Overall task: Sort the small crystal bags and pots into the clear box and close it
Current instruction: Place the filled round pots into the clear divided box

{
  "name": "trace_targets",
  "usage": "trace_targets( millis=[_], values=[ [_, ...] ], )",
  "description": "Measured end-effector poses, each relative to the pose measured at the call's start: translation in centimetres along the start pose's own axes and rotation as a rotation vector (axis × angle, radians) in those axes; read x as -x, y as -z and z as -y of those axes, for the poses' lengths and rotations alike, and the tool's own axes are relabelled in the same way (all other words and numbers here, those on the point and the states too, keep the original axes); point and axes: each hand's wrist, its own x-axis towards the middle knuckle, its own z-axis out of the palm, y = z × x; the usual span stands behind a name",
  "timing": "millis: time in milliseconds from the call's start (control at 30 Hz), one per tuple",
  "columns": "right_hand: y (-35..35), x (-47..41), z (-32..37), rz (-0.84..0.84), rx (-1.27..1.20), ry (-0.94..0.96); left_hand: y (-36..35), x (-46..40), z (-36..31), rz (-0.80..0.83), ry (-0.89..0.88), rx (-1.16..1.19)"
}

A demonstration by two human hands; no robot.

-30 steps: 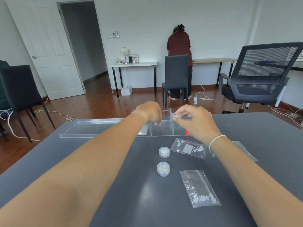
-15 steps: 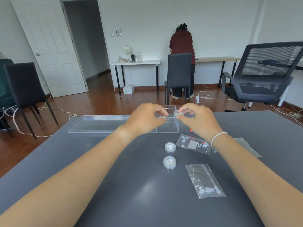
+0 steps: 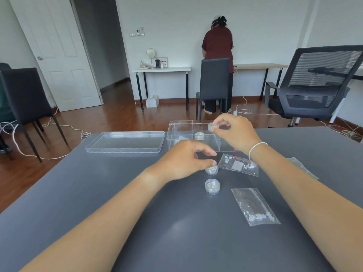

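The clear divided box [image 3: 181, 125] stands open at the far edge of the grey table, with one small pot [image 3: 199, 135] inside a back compartment. My right hand [image 3: 234, 132] holds another small pot [image 3: 212, 127] above the box. My left hand [image 3: 185, 160] hovers just over a pot [image 3: 212, 170] on the table, thumb and fingers curved apart around its top. A second loose pot [image 3: 212, 186] sits nearer me. One crystal bag [image 3: 238, 165] lies right of the pots, another bag [image 3: 255, 207] lies closer. A third bag [image 3: 303, 166] is partly hidden by my right forearm.
The box's clear lid [image 3: 125, 141] lies flat to the left of the box. A mesh office chair [image 3: 316, 85] stands beyond the table's right corner, a black chair [image 3: 25, 101] at the left. A person [image 3: 218, 46] stands at a far desk.
My left hand has left the box, where a pot now sits, and drawn back down to the nearer pot on the table. My right hand stays over the box with its pot.
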Motion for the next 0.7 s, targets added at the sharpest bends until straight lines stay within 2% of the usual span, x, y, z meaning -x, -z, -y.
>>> trace_targets(
  millis=[200,433,700],
  values=[
    [-0.6,-2.6,0.3,0.122,0.223,-0.055,-0.4,0.1,0.1,0.065,-0.003,-0.044],
    [-1.1,-5.0,1.3,0.282,0.602,-0.009,-0.6,0.0,0.6,0.083,-0.047,-0.074],
    [-1.6,-5.8,1.4,0.377,0.718,0.005,-0.2,-0.3,1.5,0.104,-0.04,-0.106]
  ],
)
